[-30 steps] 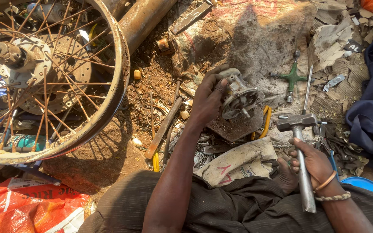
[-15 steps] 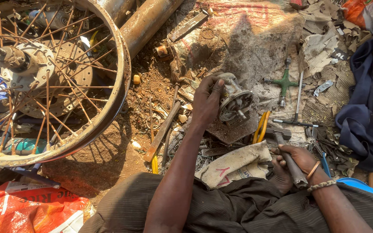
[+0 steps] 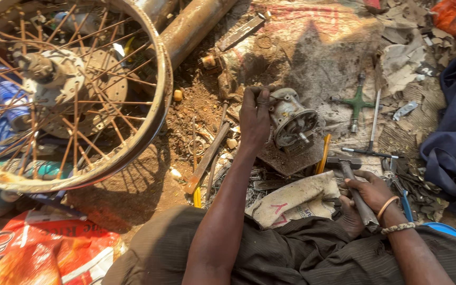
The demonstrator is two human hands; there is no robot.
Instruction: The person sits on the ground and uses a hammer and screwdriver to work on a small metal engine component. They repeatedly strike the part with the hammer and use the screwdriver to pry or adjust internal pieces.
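The head camera looks down at dirt ground full of scrap. The left hand (image 3: 254, 119) is closed around the side of a grey metal part (image 3: 291, 121). The part is round and stands on a flat rusty plate (image 3: 291, 158), near the middle of the scene. The right hand (image 3: 368, 192) is wrapped tight around the handle of a hammer (image 3: 352, 184). The hammer head rests low, just right of the plate, beside a dirty cloth (image 3: 296, 200). A yellow tool (image 3: 323, 155) lies between the plate and the hammer. A big rusty wheel (image 3: 69, 95) with thin spokes lies far to the left. A green cross wrench (image 3: 357, 103) lies on the ground, far and to the right. A red bag (image 3: 43, 253) sits near on the left.
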